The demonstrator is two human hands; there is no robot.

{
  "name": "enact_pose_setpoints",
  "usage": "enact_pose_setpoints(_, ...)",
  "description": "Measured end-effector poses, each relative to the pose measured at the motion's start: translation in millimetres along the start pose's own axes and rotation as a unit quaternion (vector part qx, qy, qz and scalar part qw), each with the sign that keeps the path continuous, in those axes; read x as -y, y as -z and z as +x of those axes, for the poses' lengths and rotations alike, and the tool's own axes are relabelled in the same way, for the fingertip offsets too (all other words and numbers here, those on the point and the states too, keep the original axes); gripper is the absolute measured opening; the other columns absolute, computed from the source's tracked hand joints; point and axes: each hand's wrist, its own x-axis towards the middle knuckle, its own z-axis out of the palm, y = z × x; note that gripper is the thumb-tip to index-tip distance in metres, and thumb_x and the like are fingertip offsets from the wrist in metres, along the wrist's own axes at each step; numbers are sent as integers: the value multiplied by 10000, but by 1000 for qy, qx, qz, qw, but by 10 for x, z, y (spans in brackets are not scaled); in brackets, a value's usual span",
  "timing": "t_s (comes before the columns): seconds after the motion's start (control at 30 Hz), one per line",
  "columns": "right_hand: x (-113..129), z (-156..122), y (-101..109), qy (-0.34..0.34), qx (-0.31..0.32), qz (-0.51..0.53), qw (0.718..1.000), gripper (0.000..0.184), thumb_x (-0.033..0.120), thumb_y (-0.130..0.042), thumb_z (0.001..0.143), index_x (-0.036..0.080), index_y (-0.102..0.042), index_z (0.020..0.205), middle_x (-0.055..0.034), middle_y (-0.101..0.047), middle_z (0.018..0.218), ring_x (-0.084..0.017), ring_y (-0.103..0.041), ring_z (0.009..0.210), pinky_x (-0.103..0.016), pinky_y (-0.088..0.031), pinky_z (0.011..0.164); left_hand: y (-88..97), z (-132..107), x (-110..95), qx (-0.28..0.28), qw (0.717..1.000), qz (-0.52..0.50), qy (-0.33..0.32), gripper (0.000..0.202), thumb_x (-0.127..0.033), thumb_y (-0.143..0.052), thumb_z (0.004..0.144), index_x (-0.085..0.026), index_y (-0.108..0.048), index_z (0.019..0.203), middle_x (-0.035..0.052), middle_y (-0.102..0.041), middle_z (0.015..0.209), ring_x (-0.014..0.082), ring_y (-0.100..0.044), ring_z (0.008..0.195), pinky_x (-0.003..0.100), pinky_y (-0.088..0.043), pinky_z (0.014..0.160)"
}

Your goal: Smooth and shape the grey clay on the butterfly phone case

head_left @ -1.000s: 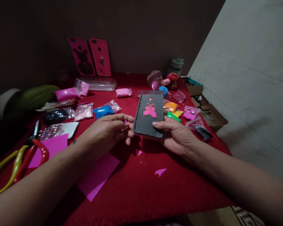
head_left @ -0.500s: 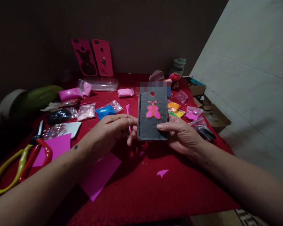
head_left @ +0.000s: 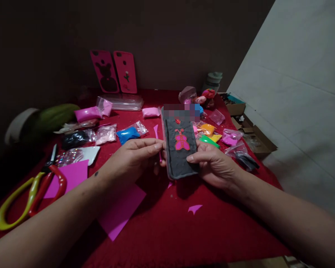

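Observation:
My right hand (head_left: 214, 165) grips a dark grey phone case (head_left: 180, 149) from beneath, thumb pressed on its lower right edge. A pink butterfly (head_left: 181, 141) decorates the case's upper face. My left hand (head_left: 134, 158) is closed beside the case's left edge, its fingers pinching a thin pink tool (head_left: 156, 134) whose flat tip points up. Both hands hover over a table covered in red cloth (head_left: 167, 223).
Two pink phone cases (head_left: 114, 76) lean against the back wall. Small bags of coloured clay (head_left: 128, 133) lie scattered around. Scissors with red and yellow handles (head_left: 35, 191) lie at left beside pink foam sheets (head_left: 120, 210). Cardboard boxes (head_left: 254, 137) stand at right.
The phone case has been turned and tilted, so it now lies longer and lower in my right hand. The pink tool came into view in my left hand.

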Motion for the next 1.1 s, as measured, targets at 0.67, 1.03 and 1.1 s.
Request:
enact_pose_setpoints(0.67,-7,8,12,2,-42,67,997,422,-15,-656,577,164,-639,959,-36,-740,882,-175,-691,729,-326,-592,712,-16,-37,-7,81,995,39,47,258,-220,-760,709,-158,-653,935,7,-663,685,88,-572,551,181,-442,524)
enact_pose_setpoints(1.03,1,17,-14,-4,-51,48,998,396,-1,-666,541,154,-627,903,-23,-730,778,-152,-668,654,-277,-554,664,-97,-75,-51,82,990,85,81,205,-182,-741,686,-152,-568,790,2,-650,633,71,-537,486,160,-392,469)
enact_pose_setpoints(1.1,0,19,-3,-6,-51,44,998,403,-1,-669,538,158,-617,905,-18,-726,774,-145,-664,649,-268,-549,662,-99,-79,-41,83,989,86,86,211,-175,-746,676,-153,-567,784,-2,-647,631,71,-536,478,157,-386,456)
